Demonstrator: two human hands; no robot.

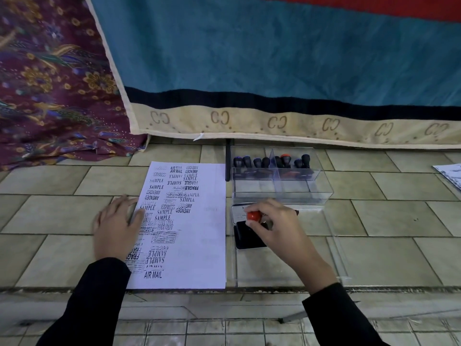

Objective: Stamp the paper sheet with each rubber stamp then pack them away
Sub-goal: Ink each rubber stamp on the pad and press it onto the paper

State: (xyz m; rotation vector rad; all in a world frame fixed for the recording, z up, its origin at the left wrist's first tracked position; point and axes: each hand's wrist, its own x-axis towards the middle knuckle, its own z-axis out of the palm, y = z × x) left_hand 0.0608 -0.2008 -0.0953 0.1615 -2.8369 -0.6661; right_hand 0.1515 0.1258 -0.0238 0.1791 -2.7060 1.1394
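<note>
Lying with its long axis running away from the person, the paper sheet (pixel 199 221) is being pressed flat onto the tiled surface (pixel 50 213) by the left hand (pixel 117 226). That hand is being laid palm down over the sheet's left edge, fingers straight and a little spread, pointing away and slightly right (nothing is being gripped there). The sheet's left half is crowded with black prints facing several ways; its right half is mostly bare.

Just right of the sheet, a rubber stamp (pixel 254 216) is being pinched in the grip of the right hand (pixel 277 226), fingers curled round its handle. Its red knob is being tipped up and to the left, the long axis leaning that way; the printing face is hidden behind the fingers. The stamp is being held over a black ink pad (pixel 247 237), though contact cannot be told.

Beyond the pad, more stamps (pixel 272 162) are being kept upright in the far compartments of a clear box (pixel 282 193).
</note>
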